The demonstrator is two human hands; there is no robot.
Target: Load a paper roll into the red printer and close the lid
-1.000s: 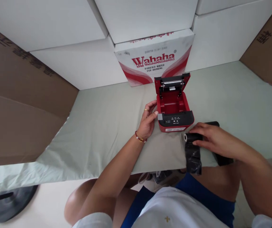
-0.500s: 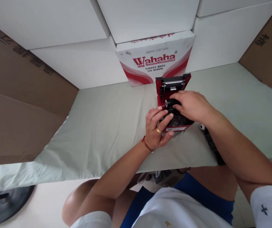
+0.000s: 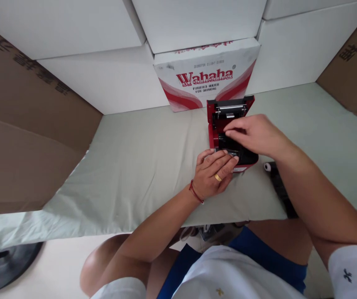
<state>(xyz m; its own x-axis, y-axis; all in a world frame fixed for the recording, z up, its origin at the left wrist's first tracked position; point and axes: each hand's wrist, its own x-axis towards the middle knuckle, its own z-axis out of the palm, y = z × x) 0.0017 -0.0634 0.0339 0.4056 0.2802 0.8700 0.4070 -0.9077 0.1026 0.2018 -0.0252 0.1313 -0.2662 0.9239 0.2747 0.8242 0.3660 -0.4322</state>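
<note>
Behind everything, plain white boxes (image 3: pixel 97 85) stand stacked like a wall, with a printed water carton (image 3: pixel 209 85) in front of them, just beyond the printer (image 3: pixel 212 135). Brown cardboard (image 3: pixel 25 149) rises at the left, and another brown box (image 3: pixel 349 83) stands at the far right. Near the table's front edge, partly under the right forearm, a spare black roll (image 3: pixel 278 187) lies on the pale green cloth (image 3: pixel 141 166), its white core end showing.

The printer sits right of centre on the cloth, red-bodied, its lid (image 3: pixel 231 109) standing open at the back. A black roll (image 3: pixel 225 141) lies in its bay, and glossy black film (image 3: pixel 248 157) covers much of the front panel. The left hand (image 3: pixel 214 172) lies over the near left corner, fingers extended close together on the film; its thumb's hold cannot be made out. The right hand (image 3: pixel 257 133) is over the bay, thumb and forefinger narrowly apart; whether they touch the roll, I cannot tell.

Compared with 0.5 s ago, the roll sits lower and its white core end is hidden, while the left fingers have drawn together. 1.0 s ago, the roll was in the right hand, outside the printer.
</note>
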